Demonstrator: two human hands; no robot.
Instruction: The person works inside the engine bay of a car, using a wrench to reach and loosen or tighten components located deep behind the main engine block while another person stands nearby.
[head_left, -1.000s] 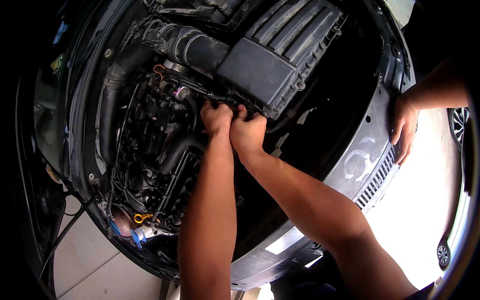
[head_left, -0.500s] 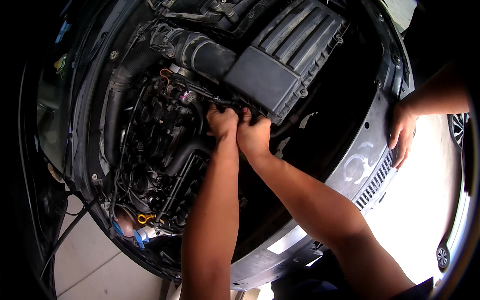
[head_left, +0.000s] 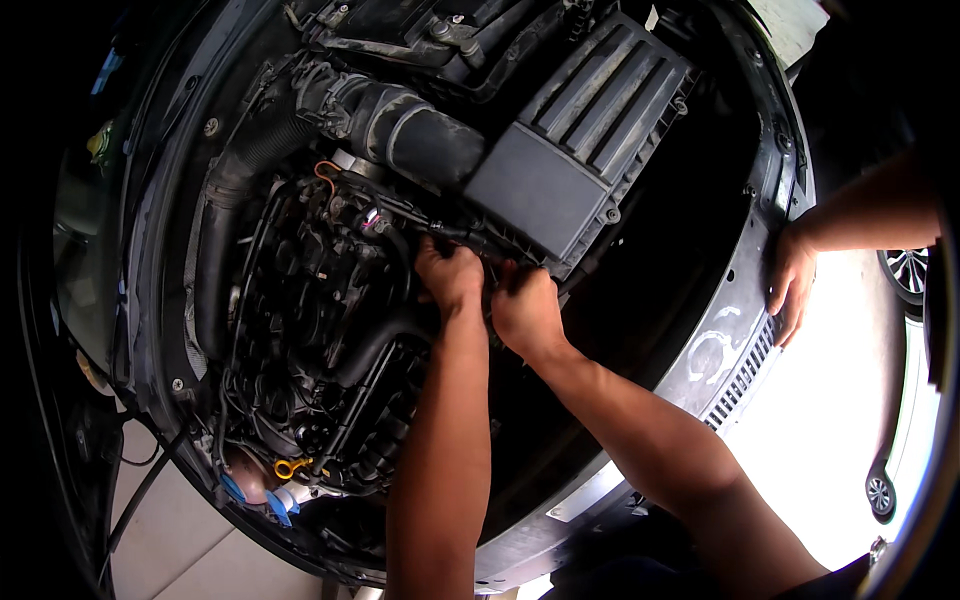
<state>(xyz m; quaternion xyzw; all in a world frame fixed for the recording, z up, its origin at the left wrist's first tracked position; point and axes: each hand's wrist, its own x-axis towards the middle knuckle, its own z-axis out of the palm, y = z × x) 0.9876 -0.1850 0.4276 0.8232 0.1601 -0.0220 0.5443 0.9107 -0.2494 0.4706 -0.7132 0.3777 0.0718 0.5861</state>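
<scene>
My left hand [head_left: 450, 275] reaches into the engine bay just below the black ridged air-filter housing [head_left: 541, 185], fingers curled against dark lines [head_left: 450, 230] at the housing's lower edge. My right hand [head_left: 525, 310] is beside it on the right, slightly lower, with fingers closed at the same dark cluster. What both hands grip is hidden by fingers and shadow. The engine [head_left: 285, 300], with hoses and wiring, lies left of my hands.
A co-worker's hand [head_left: 790, 280] rests on the metal front crossmember [head_left: 720, 340]. A large intake duct [head_left: 425, 145] runs left from the housing. A yellow dipstick handle [head_left: 288, 467] and blue caps [head_left: 280, 505] sit lower left. A car wheel [head_left: 905, 270] shows at far right.
The engine bay has shifted slightly down in the view. My hands sit lower and farther right in the picture, with a small gap now showing between them; both still reach under the housing.
</scene>
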